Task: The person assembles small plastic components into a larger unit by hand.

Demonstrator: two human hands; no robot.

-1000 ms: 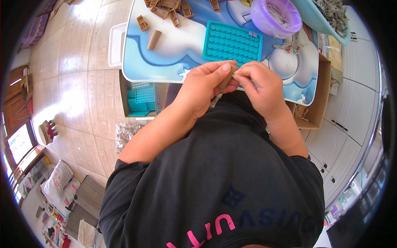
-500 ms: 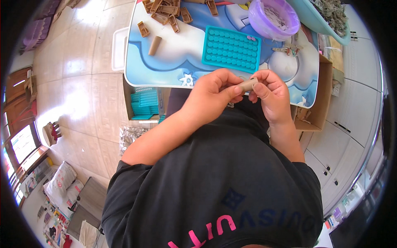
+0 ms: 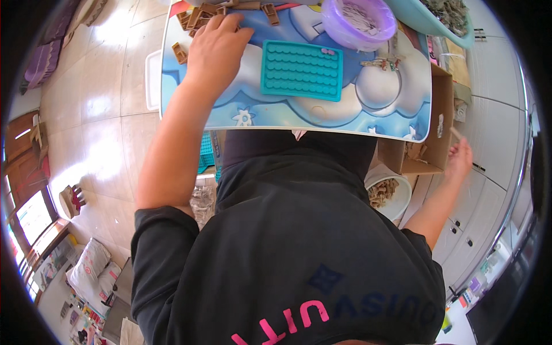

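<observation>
My left hand (image 3: 215, 54) is stretched across the far left of the table, its fingers arched and slightly apart over the brown plastic pieces (image 3: 270, 14). It covers part of that pile, and whatever lies beneath the palm is hidden. Out to the right, beyond the table's edge, my right hand (image 3: 460, 161) pinches a small tan tube-shaped piece (image 3: 456, 133) beside an open cardboard box (image 3: 440, 103). A teal tray (image 3: 302, 70) with rows of round bumps rests mid-table, two small lilac bits in its far right corner.
A purple bowl (image 3: 388, 31) of thin pale pieces and a big light-green basin (image 3: 460, 37) stand at the far right. A metal tool (image 3: 388, 62) lies before the bowl. Below the table's right side sits a white bucket (image 3: 402, 204) holding tan pieces.
My hands, together around the tan piece in front of me before, have parted. The left has moved up to the brown pile, the right out past the box. The loose tan tube no longer shows.
</observation>
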